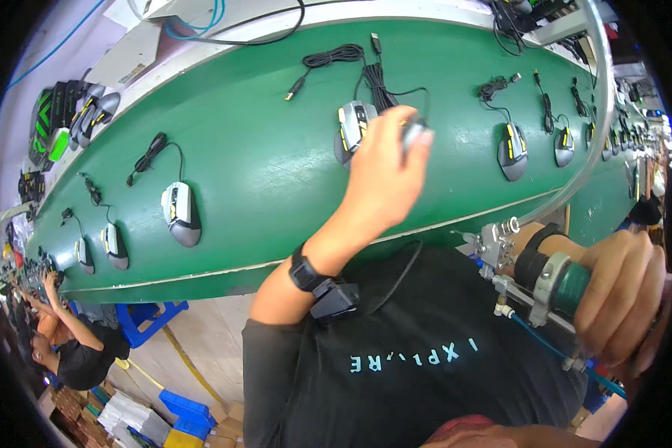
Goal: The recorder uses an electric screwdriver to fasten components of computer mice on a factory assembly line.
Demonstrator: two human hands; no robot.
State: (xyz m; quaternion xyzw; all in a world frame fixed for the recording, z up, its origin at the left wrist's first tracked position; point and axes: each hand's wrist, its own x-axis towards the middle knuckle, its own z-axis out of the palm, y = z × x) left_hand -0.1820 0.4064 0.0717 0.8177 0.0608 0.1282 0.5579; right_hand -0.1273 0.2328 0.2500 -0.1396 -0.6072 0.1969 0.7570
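My left hand (384, 168) reaches over the green belt, its thumb and fingers closed around a grey and black computer mouse (413, 133), mostly covered by the hand. Touching or very near that hand's left side is a second computer mouse (353, 123), silver and black with yellow side buttons. Bundled black cables (378, 86) with USB plugs lie behind both. At the right, close to my body, my right hand (623, 291) is closed round the green grip of a hand-held air tool (495, 245) with a metal head and a blue hose.
More mice with bundled cables lie spaced along the belt (261, 149), including one on the left (181, 213) and one on the right (513, 153). A clear tube (605, 97) arches over the right side. Another person (75, 347) works at the far left, near a blue stool (145, 321).
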